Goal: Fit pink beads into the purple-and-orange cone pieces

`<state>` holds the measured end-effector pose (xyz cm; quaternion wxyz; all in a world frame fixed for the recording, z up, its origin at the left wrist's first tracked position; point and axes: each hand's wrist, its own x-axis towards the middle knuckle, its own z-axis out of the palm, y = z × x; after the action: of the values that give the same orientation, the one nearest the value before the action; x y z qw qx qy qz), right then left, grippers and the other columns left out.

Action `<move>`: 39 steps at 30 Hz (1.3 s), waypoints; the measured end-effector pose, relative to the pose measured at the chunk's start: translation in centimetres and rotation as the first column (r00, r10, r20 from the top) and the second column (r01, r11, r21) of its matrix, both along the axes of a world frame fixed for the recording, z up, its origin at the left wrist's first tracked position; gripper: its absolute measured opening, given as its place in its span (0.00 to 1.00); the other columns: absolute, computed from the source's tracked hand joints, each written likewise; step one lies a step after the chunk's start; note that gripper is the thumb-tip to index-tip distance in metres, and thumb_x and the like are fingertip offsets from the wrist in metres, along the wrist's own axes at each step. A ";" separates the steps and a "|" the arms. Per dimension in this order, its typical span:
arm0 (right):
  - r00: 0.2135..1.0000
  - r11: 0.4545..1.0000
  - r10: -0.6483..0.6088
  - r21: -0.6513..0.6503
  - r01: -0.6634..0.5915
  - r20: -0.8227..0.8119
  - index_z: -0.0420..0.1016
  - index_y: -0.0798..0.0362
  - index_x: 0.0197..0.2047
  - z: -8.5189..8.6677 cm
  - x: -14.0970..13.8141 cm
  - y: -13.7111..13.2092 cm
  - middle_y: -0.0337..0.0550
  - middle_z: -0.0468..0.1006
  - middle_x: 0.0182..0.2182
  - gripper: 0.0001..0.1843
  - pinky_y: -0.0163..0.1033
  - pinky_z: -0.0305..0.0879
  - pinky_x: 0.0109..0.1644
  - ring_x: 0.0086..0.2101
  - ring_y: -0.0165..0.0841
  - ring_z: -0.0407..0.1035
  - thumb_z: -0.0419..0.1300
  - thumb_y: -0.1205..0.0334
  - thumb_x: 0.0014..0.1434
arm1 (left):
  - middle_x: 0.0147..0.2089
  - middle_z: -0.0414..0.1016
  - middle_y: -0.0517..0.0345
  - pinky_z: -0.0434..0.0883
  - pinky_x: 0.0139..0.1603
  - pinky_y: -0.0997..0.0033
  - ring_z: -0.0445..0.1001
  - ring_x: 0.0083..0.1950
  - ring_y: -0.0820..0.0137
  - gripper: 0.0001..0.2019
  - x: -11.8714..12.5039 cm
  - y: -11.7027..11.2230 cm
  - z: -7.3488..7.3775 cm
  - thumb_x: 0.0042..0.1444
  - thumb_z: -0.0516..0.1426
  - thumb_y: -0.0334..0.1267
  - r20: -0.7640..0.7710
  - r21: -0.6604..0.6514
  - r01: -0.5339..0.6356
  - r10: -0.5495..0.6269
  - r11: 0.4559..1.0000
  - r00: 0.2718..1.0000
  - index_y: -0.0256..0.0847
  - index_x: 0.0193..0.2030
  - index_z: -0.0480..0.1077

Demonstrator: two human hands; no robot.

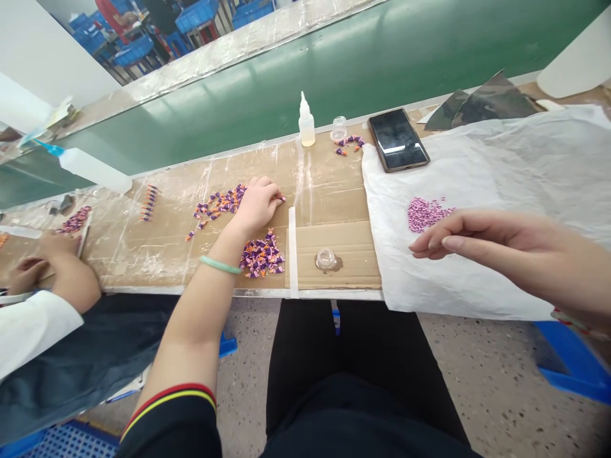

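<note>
Two small clear cups stand on the desk [119,254]: one cup [338,129] at the far edge beside a few purple-and-orange pieces [348,143], the other cup [326,259] on cardboard [334,254] near the front edge; neither shows clear contents. A plastic dropper bottle [306,121] holds pale liquid. The left hand [258,203] rests with fingers bunched among scattered pieces [219,203], just behind a heap [261,254]; whether it pinches one, I cannot tell. The right hand [477,238], fingers loosely spread and empty, hovers over a white plastic sheet [491,172], just beside pink granules [424,214]. A phone [398,140] lies on the sheet's far edge. A co-worker's hands [48,267] work at the desk's left end.
</note>
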<state>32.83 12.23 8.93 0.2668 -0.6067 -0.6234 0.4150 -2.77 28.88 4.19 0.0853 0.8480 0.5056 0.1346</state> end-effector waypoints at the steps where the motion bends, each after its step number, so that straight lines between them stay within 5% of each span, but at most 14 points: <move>1: 1.000 1.000 -0.008 0.023 0.009 -0.010 0.83 0.41 0.32 0.1 0.2 -0.2 0.43 0.85 0.37 0.23 0.60 0.76 0.47 0.43 0.52 0.80 0.61 0.31 0.55 | 0.42 0.77 0.49 0.68 0.59 0.52 0.72 0.51 0.57 0.04 0.1 -0.4 0.3 0.57 0.57 0.29 0.048 0.002 -0.018 0.018 1.000 0.999 0.38 0.33 0.74; 3: 0.999 0.997 -0.030 0.064 0.032 -0.029 0.82 0.43 0.33 0.1 0.8 -0.5 0.44 0.85 0.37 0.19 0.55 0.76 0.45 0.42 0.48 0.80 0.60 0.38 0.59 | 0.39 0.78 0.52 0.71 0.53 0.57 0.74 0.46 0.62 0.03 0.5 -1.7 1.3 0.57 0.58 0.30 0.231 -0.047 -0.068 0.077 0.997 0.970 0.39 0.34 0.73; 7: 0.990 0.951 -0.113 0.299 0.082 0.088 0.78 0.50 0.35 -1.2 2.4 -0.6 0.47 0.82 0.35 0.15 0.49 0.71 0.41 0.38 0.42 0.76 0.58 0.49 0.62 | 0.31 0.76 0.63 0.68 0.35 0.73 0.70 0.32 0.75 0.03 1.4 -6.3 4.3 0.57 0.62 0.35 0.615 -0.337 -0.047 0.258 0.940 0.745 0.40 0.37 0.75; 9: 0.972 0.904 -0.104 0.427 0.003 0.212 0.76 0.51 0.34 -2.5 3.3 -0.5 0.47 0.80 0.34 0.11 0.46 0.69 0.39 0.36 0.40 0.74 0.58 0.54 0.62 | 0.30 0.76 0.64 0.66 0.34 0.76 0.68 0.31 0.79 0.04 1.9 -9.1 5.4 0.56 0.65 0.37 0.662 -0.496 0.014 0.367 0.868 0.654 0.41 0.36 0.77; 13: 0.960 0.913 0.023 0.385 -0.133 0.277 0.74 0.50 0.33 -4.9 4.0 -0.6 0.44 0.77 0.33 0.07 0.44 0.67 0.38 0.34 0.37 0.71 0.57 0.61 0.62 | 0.25 0.75 0.61 0.60 0.20 0.77 0.65 0.22 0.76 0.10 3.2 -14.1 5.5 0.44 0.73 0.44 0.646 -0.691 0.129 0.527 0.711 0.552 0.47 0.28 0.80; 17: 0.936 0.917 0.045 0.357 -0.176 0.348 0.72 0.51 0.33 -6.2 3.2 -0.6 0.44 0.77 0.32 0.05 0.45 0.66 0.41 0.36 0.38 0.70 0.58 0.64 0.61 | 0.23 0.77 0.56 0.56 0.16 0.78 0.62 0.18 0.77 0.08 5.5 -17.5 3.7 0.44 0.73 0.42 0.650 -0.726 0.254 0.516 0.639 0.558 0.45 0.27 0.81; 22: 0.922 0.921 -0.009 0.363 -0.143 0.386 0.70 0.51 0.31 -6.8 2.2 -0.4 0.44 0.77 0.31 0.05 0.45 0.65 0.43 0.37 0.40 0.70 0.60 0.67 0.59 | 0.25 0.78 0.55 0.62 0.19 0.79 0.65 0.20 0.77 0.04 8.2 -19.4 2.4 0.48 0.70 0.36 0.683 -0.704 0.337 0.467 0.625 0.561 0.42 0.29 0.81; 33: 0.884 0.862 0.018 0.441 -0.251 0.466 0.65 0.50 0.31 -7.9 1.9 -0.1 0.47 0.72 0.31 0.08 0.48 0.64 0.42 0.36 0.43 0.66 0.55 0.70 0.62 | 0.27 0.80 0.54 0.67 0.22 0.76 0.71 0.24 0.73 0.04 9.4 -19.8 1.2 0.50 0.69 0.38 0.702 -0.682 0.315 0.470 0.660 0.535 0.41 0.31 0.81; 39: 0.949 0.855 0.065 0.474 -0.212 0.308 0.62 0.49 0.33 -6.7 1.1 -1.4 0.44 0.71 0.31 0.09 0.46 0.62 0.41 0.36 0.41 0.65 0.53 0.70 0.63 | 0.28 0.80 0.53 0.71 0.27 0.72 0.74 0.27 0.69 0.09 11.5 -18.8 1.6 0.56 0.65 0.43 0.692 -0.642 0.301 0.364 0.705 0.623 0.40 0.30 0.78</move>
<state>33.98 10.84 2.25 0.2931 -0.5223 -0.7832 0.1670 8.77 10.12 5.78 0.6111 0.5905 0.4433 0.2852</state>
